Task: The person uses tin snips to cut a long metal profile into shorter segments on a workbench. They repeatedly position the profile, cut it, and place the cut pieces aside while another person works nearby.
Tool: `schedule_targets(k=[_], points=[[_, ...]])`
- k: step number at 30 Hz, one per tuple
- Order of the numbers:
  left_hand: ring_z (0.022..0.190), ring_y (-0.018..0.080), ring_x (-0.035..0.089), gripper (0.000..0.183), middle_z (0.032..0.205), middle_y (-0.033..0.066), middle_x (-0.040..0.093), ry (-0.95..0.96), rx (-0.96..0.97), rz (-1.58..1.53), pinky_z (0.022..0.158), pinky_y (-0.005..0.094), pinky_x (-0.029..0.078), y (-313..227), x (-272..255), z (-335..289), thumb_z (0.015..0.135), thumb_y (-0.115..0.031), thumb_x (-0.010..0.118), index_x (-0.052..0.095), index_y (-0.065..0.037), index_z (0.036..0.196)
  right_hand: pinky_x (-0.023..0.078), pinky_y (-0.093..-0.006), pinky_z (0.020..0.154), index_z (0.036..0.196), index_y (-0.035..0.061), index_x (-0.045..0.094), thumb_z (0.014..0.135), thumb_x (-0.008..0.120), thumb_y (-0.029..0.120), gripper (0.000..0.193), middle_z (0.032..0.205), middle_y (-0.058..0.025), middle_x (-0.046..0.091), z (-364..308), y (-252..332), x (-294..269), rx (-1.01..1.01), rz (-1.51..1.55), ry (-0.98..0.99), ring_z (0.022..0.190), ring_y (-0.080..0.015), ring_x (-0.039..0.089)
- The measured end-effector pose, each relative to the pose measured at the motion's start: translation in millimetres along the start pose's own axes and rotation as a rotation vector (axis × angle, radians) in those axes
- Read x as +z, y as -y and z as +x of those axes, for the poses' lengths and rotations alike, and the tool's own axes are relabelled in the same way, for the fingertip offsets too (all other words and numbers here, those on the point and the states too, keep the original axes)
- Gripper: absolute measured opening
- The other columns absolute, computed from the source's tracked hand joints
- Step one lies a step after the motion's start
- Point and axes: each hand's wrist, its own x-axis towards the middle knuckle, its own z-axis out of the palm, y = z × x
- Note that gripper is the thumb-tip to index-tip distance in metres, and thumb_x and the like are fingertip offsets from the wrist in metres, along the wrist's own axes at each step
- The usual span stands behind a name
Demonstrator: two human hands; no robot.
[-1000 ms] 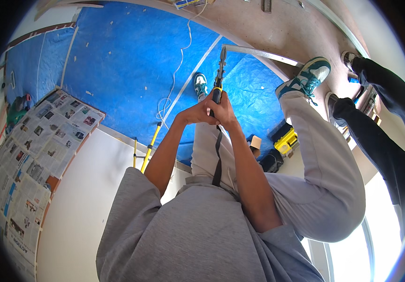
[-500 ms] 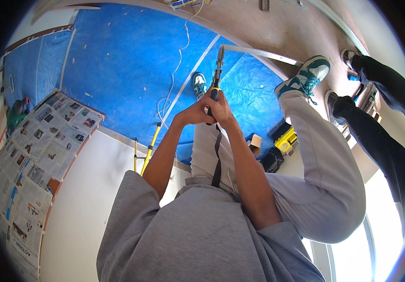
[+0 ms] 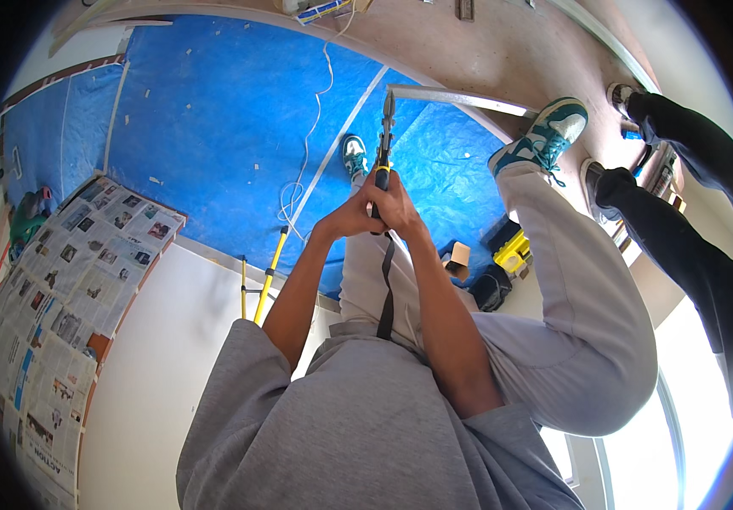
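Observation:
Both hands are wrapped round the black-and-yellow handles of a pair of tin snips (image 3: 385,140). My left hand (image 3: 348,216) closes on them from the left, against my right hand (image 3: 397,208), which grips from the right. The snips' grey jaws point away from me and meet the left end of a long, light metal strip (image 3: 460,99). Whether the blades bite into the metal is too small to tell. My raised right foot, in a teal-and-white sneaker (image 3: 545,140), is by the strip's right end. A black strap (image 3: 388,293) hangs below my hands.
Blue plastic sheeting (image 3: 213,127) covers the floor, crossed by a white cord (image 3: 315,110). Newspaper (image 3: 77,289) covers a surface at left. Yellow legs (image 3: 271,272) stand near my left arm. A yellow toolbox (image 3: 513,252) lies right. Another person's dark-trousered legs (image 3: 673,229) are at far right.
The whole view has shifted slightly, so things appear a little further left. My hands keep their grip on the snips, and the jaws stay at the strip's end.

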Motion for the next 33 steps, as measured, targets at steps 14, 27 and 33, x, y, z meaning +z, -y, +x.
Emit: schedule_targets(k=[14, 27, 33], points=[[0.114, 0.0189, 0.061, 0.107, 0.13, 0.0114, 0.057, 0.015, 0.029, 0.038, 0.088, 0.0346, 0.057, -3, 1, -3, 0.073, -0.005, 0.082, 0.022, -0.009, 0.161, 0.05, -0.0377, 0.084, 0.121, -0.0053, 0.055, 0.087, 0.064, 0.034, 0.052, 0.108, -0.0149, 0.056, -7, 19, -2, 0.199, 0.151, 0.004, 0.094, -0.0242, 0.058], [0.114, 0.0232, 0.062, 0.127, 0.139, 0.0138, 0.052, 0.071, 0.026, 0.077, 0.085, 0.0377, 0.06, 5, -1, 5, 0.071, -0.001, 0.081, -0.001, -0.018, 0.166, 0.05, -0.0382, 0.082, 0.119, -0.0059, 0.055, 0.088, 0.063, 0.034, 0.051, 0.106, -0.0148, 0.056, -7, 14, -6, 0.115, 0.045, 0.011, 0.092, -0.0241, 0.058], [0.113, 0.0238, 0.062, 0.129, 0.134, 0.0136, 0.056, 0.073, 0.102, 0.097, 0.085, 0.0377, 0.06, 7, -1, 7, 0.07, -0.004, 0.081, -0.003, -0.017, 0.167, 0.05, -0.0446, 0.087, 0.122, -0.0023, 0.06, 0.093, 0.059, 0.034, 0.047, 0.115, -0.0269, 0.053, -8, 11, -7, 0.104, 0.037, 0.038, 0.101, -0.0396, 0.06]])
